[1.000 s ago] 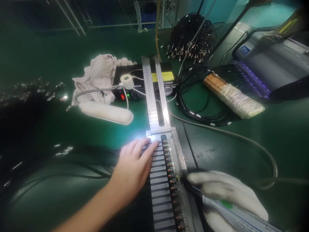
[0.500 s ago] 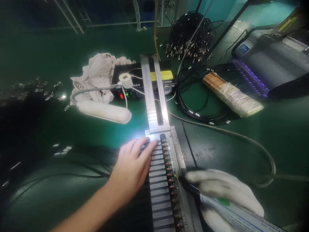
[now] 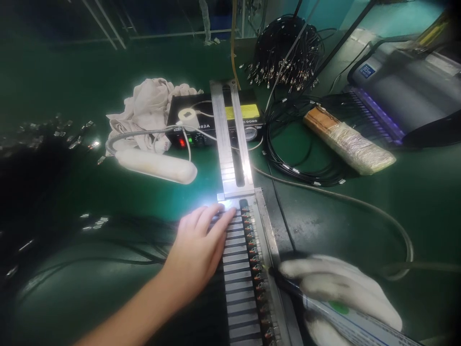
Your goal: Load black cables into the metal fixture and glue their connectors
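A long slotted metal fixture (image 3: pixel 239 276) runs toward me, its slots lined with black cables. Along its right side sits a row of small connector ends with fine coloured wires (image 3: pixel 252 235). My left hand (image 3: pixel 198 238) is bare and rests on the fixture's far end, thumb and index finger stretched out and apart; its other fingertips are partly hidden. My right hand (image 3: pixel 345 288), in a white glove, is wrapped round a labelled dispensing syringe (image 3: pixel 356 319) with a green dot. The syringe's dark tip points left at the connector row, close to the fixture's right rail.
Behind the fixture stands a black dispenser box (image 3: pixel 205 137) beside a crumpled cloth (image 3: pixel 140 110) and a white lamp (image 3: pixel 156 166). Coiled black cables (image 3: pixel 288 168), a wrapped block (image 3: pixel 353 139) and a purple-lit machine (image 3: pixel 406 91) are at right. More cables (image 3: pixel 36 192) lie left.
My right hand and the syringe have shifted slightly right and toward me along the connector row. My left hand stays in place on the fixture.
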`<state>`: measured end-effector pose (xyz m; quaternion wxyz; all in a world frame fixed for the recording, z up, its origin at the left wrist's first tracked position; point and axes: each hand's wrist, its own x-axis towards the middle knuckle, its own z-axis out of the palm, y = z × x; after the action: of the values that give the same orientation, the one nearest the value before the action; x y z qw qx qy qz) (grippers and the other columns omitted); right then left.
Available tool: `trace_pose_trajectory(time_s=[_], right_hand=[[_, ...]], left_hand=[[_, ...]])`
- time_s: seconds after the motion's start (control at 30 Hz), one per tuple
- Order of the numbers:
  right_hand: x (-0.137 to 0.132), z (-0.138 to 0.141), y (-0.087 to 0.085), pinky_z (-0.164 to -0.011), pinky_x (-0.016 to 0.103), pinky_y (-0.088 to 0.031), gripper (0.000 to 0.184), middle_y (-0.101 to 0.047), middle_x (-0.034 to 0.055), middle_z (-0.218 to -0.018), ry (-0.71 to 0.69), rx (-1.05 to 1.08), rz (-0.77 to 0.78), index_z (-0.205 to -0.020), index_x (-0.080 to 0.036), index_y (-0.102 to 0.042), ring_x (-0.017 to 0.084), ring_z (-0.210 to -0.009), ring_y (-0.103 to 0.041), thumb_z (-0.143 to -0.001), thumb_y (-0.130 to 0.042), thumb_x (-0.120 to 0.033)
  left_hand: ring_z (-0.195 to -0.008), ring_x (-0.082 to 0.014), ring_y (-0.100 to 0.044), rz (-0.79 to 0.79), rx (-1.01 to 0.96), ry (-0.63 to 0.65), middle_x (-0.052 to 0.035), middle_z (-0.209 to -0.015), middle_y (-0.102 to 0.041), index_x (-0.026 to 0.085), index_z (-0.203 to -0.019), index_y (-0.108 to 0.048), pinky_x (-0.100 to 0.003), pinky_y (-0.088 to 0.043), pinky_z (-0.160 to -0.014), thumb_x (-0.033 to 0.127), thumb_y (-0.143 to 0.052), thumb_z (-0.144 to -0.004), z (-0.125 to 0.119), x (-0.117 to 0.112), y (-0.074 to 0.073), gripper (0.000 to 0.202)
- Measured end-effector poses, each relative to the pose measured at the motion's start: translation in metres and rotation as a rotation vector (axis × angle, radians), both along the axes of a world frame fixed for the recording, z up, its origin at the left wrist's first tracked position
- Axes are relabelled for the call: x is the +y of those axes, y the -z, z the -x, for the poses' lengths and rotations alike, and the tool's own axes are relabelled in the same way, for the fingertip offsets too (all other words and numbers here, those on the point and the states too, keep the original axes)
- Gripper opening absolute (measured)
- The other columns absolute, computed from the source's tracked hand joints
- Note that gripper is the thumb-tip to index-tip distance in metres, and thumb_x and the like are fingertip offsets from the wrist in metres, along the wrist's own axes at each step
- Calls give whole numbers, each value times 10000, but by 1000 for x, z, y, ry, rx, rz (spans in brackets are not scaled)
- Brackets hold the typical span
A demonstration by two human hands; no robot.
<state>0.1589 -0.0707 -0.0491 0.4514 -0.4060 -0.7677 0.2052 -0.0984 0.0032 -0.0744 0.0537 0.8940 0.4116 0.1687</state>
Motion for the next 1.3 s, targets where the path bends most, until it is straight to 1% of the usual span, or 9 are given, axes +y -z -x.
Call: trace_pose_trajectory(time_s=[0.23, 0.37, 0.47, 0.6, 0.7, 0.83, 0.93, 1.1, 1.3], right_hand=[[0, 0, 1, -766, 314, -627, 110, -756, 95, -975, 26, 19, -4, -962, -179, -621, 220, -841, -750, -866, -596, -132], [2, -1, 1, -755, 315, -633, 147, -752, 98, -999, -10, 10, 9, -977, -171, -620, 226, -858, -750, -844, -608, -110], [2, -2, 1, -761, 329, -634, 164, -751, 94, -1006, 3, -1, 36, -974, -172, -619, 236, -885, -747, -826, -615, -101], [2, -6, 5, -773, 347, -635, 165, -744, 101, -1039, -13, -16, 57, -1008, -170, -620, 249, -926, -740, -845, -631, -145], [0, -6, 3, -786, 352, -636, 142, -740, 113, -1071, -14, -23, 46, -1019, -170, -624, 254, -928, -741, -877, -633, -179], [-9, 5, -10, -788, 321, -633, 33, -762, 78, -988, 135, 18, 45, -942, -214, -637, 234, -844, -755, -935, -611, -232], [-16, 13, -16, -780, 313, -634, 91, -768, 62, -918, 216, 30, 62, -906, -234, -643, 229, -784, -756, -956, -602, -297], [-16, 15, -10, -804, 304, -609, 104, -766, 69, -917, 185, 20, 54, -909, -216, -629, 205, -790, -750, -971, -568, -274], [-12, 6, 0, -841, 285, -573, 27, -759, 67, -985, 116, 10, 33, -938, -193, -619, 185, -865, -742, -941, -596, -208]], left_hand=[[-1169, -302, -487, 5, 9, 7, -163, -1312, -513, 142, -1379, -466, -468, -434, -918, 99, -421, -965, 1, 0, 0, 418], [-1167, -302, -486, -2, 11, 10, -166, -1308, -517, 139, -1378, -464, -470, -436, -914, 96, -417, -970, 0, 1, -1, 413], [-1158, -302, -492, -13, 8, 13, -169, -1301, -523, 132, -1370, -469, -469, -442, -904, 99, -416, -973, -1, 1, -2, 403], [-1164, -304, -491, -7, 5, 15, -169, -1302, -524, 130, -1376, -464, -470, -447, -901, 95, -415, -971, -1, 1, -1, 409], [-1164, -306, -491, -4, 3, 12, -169, -1305, -521, 131, -1377, -466, -476, -447, -903, 93, -416, -970, -1, 1, -2, 412], [-1159, -306, -495, -3, -6, 17, -169, -1295, -527, 124, -1366, -480, -472, -450, -899, 97, -422, -968, -1, 0, -2, 403], [-1159, -310, -497, -1, -6, 17, -169, -1289, -529, 128, -1372, -479, -475, -451, -895, 106, -423, -969, -1, 1, -2, 407], [-1152, -309, -497, 6, 3, 17, -168, -1296, -522, 137, -1386, -464, -479, -450, -894, 110, -419, -972, 0, 0, -1, 418], [-1151, -306, -493, 0, -5, 16, -169, -1293, -524, 138, -1379, -465, -477, -450, -890, 108, -411, -974, 0, 0, -1, 409]])
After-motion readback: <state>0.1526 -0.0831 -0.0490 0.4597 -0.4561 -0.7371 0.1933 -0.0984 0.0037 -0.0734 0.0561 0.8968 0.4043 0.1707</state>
